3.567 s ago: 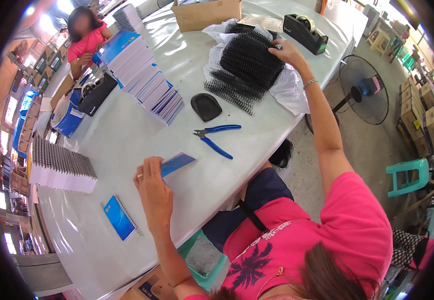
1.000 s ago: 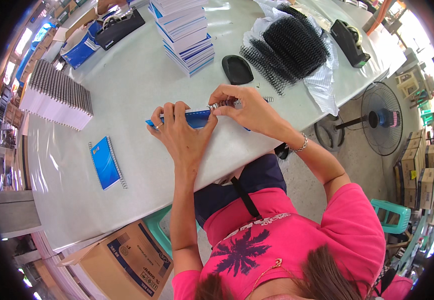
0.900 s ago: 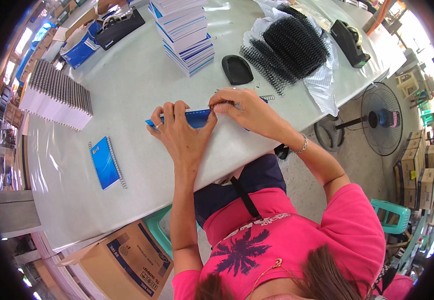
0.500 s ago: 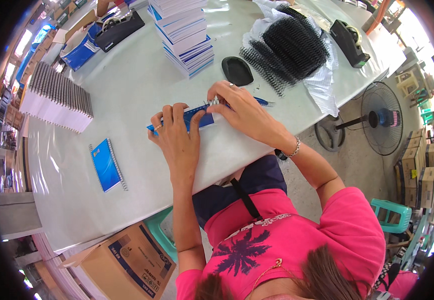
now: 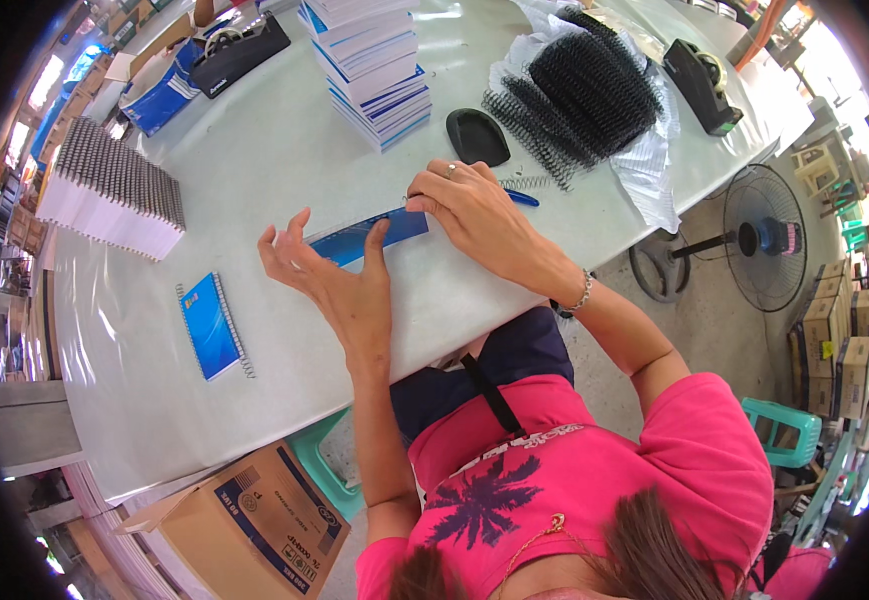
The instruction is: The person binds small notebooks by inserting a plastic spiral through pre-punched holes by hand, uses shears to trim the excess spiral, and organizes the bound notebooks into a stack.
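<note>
Fingers of the open left hand steady a glossy blue notebook; right hand pinches its wire coil.

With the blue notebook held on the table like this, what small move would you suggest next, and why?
Probably twist the spiral wire on along the blue notebook: the right hand pinches it at the notebook's right end, and the left hand steadies the booklet with fingers spread.
</note>
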Available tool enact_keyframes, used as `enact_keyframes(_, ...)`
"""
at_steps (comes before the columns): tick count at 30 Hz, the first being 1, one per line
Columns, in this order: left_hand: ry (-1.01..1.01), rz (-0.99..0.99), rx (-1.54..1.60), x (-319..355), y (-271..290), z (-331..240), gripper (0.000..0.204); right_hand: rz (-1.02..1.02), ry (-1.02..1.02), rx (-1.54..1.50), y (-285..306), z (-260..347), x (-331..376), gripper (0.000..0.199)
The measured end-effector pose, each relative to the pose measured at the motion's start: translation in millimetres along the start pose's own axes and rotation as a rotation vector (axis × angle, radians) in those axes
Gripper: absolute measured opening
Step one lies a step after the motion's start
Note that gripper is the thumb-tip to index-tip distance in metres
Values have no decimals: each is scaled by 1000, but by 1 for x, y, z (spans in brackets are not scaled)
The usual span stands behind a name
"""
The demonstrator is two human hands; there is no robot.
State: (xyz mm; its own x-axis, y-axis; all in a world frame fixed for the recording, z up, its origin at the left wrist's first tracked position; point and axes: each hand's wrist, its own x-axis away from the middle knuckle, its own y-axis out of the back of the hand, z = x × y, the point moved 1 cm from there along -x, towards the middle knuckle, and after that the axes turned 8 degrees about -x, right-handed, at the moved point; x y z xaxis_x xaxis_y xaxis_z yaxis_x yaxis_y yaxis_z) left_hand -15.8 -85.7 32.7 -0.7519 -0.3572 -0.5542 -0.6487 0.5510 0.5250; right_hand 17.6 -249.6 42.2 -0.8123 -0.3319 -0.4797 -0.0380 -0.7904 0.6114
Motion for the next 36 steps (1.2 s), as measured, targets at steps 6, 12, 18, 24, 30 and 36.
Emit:
enact_keyframes(6,89,212,-22,7,-1,4,71,85,54,-2,-3,-3,1,12)
enact_keyframes(12,36,268,6,0,11,20,68,84,30,206,34,-56,-25,34)
enact_keyframes(18,35,330,-31,-7,34,41,73,465,-101,12,60,-101,-48,65)
enact_keyframes(24,58,295,38,-4,33,52,77,583,-357,-907,48,-36,-43,76)
enact_keyframes(30,44,295,66,-4,32,52,79,799,-344,-770,25,-15,-38,58)
enact_keyframes(36,36,286,28,-6,32,57,82,694,-295,-475,27,2,-41,47)
